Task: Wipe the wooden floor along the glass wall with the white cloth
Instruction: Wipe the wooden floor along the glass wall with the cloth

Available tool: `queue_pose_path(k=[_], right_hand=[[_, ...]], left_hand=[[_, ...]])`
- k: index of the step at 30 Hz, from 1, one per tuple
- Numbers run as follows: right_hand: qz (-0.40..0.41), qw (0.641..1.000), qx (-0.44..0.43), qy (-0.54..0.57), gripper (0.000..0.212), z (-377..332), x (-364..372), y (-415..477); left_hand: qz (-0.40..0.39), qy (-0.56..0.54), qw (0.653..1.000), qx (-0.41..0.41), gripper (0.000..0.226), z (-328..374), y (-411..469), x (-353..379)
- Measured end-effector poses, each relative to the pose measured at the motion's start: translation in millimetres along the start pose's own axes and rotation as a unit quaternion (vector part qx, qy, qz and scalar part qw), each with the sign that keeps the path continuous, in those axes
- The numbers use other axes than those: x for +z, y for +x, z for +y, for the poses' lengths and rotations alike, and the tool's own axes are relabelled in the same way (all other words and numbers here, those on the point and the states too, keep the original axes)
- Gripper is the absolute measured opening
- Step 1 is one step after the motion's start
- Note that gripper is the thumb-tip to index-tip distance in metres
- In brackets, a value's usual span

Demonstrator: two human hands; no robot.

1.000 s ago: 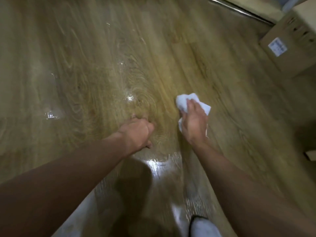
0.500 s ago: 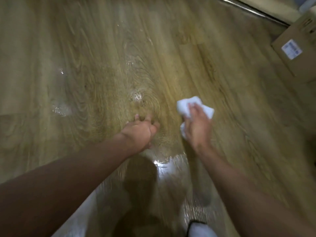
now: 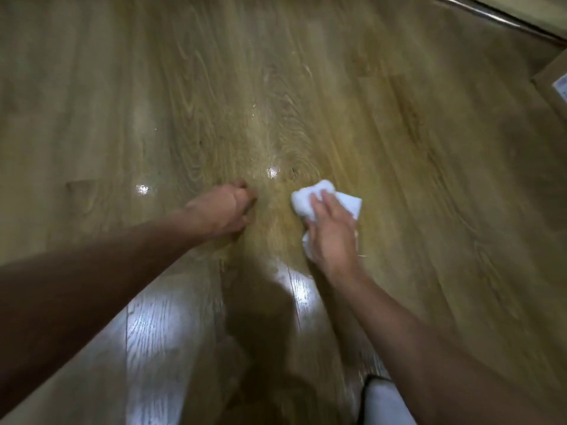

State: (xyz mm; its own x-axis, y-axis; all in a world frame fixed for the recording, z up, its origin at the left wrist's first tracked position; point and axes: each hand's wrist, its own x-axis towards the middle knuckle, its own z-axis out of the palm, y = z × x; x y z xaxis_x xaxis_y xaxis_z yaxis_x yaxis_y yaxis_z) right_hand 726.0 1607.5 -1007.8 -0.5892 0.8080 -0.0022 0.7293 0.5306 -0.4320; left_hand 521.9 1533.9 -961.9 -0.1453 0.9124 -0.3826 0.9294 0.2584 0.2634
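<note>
My right hand (image 3: 333, 233) lies flat on a crumpled white cloth (image 3: 306, 199), pressing it onto the wooden floor (image 3: 414, 167) at the centre of the view. The cloth shows beyond my fingertips and at both sides of the hand. My left hand (image 3: 225, 210) rests on the floor just left of it, fingers curled into a loose fist with the knuckles down, holding nothing. The boards around both hands gleam with wet patches and light reflections.
A metal floor rail (image 3: 491, 16) runs across the top right corner. A cardboard box (image 3: 552, 87) with a white label stands at the right edge. A white shoe tip (image 3: 383, 403) shows at the bottom, right of centre.
My right hand has slid the cloth a little to the left and nearer my left hand. The view has shifted left, so the box sits farther toward the right edge.
</note>
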Motion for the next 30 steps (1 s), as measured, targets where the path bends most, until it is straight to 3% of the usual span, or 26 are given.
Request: queue_pose_path(k=[3, 6, 8, 10, 13, 16, 18, 21, 23, 25, 27, 30], right_hand=[[-0.075, 0.986, -0.147, -0.014, 0.056, -40.8, 24.9, -50.5], [-0.134, 0.952, -0.276, -0.022, 0.06, -29.7, 17.0, -93.1], [-0.132, 0.953, -0.272, -0.023, 0.052, -13.3, 9.4, -87.4], [-0.114, 0.97, -0.213, -0.034, 0.049, -22.6, 10.5, -60.4], [-0.068, 0.984, -0.15, -0.07, 0.059, -78.4, 37.9, -18.2], [-0.078, 0.976, -0.18, -0.091, 0.062, -143.5, 76.4, -17.1], [-0.096, 0.953, -0.277, -0.078, 0.055, -170.9, 95.5, -44.7], [-0.176, 0.88, -0.437, -0.062, 0.054, -166.6, 93.4, -83.2], [-0.183, 0.854, -0.482, -0.067, 0.055, -145.0, 82.6, -75.9], [-0.14, 0.873, -0.46, -0.082, 0.053, -130.7, 76.2, -52.9], [-0.116, 0.911, -0.385, -0.096, 0.055, -144.1, 76.6, -25.4], [-0.116, 0.938, -0.291, -0.148, 0.066, -198.1, 99.1, -6.7]], left_hand=[[0.028, -0.011, 0.999, -0.009, 0.042, -24.4, -22.1, -5.5], [0.04, -0.034, 0.998, -0.046, 0.04, -49.0, -42.6, -4.8], [0.055, -0.059, 0.994, -0.076, 0.036, -65.3, -57.3, 0.1], [0.062, -0.077, 0.99, -0.099, 0.04, -78.8, -77.8, 8.6], [0.062, -0.082, 0.985, -0.135, 0.04, -94.9, -106.5, 21.6], [0.057, -0.094, 0.976, -0.186, 0.04, -111.2, -135.2, 27.1], [0.068, -0.095, 0.971, -0.209, 0.043, -123.9, -156.8, 28.6], [0.08, -0.099, 0.962, -0.243, 0.047, -143.2, -188.4, 30.6], [0.079, -0.1, 0.949, -0.29, 0.048, -155.2, -206.7, 36.6], [0.075, -0.1, 0.929, -0.348, 0.052, -163.7, -221.6, 47.6], [0.058, -0.089, 0.915, -0.39, 0.06, -170.4, -234.7, 60.8], [0.059, -0.08, 0.914, -0.394, 0.066, -172.7, -243.1, 75.2]])
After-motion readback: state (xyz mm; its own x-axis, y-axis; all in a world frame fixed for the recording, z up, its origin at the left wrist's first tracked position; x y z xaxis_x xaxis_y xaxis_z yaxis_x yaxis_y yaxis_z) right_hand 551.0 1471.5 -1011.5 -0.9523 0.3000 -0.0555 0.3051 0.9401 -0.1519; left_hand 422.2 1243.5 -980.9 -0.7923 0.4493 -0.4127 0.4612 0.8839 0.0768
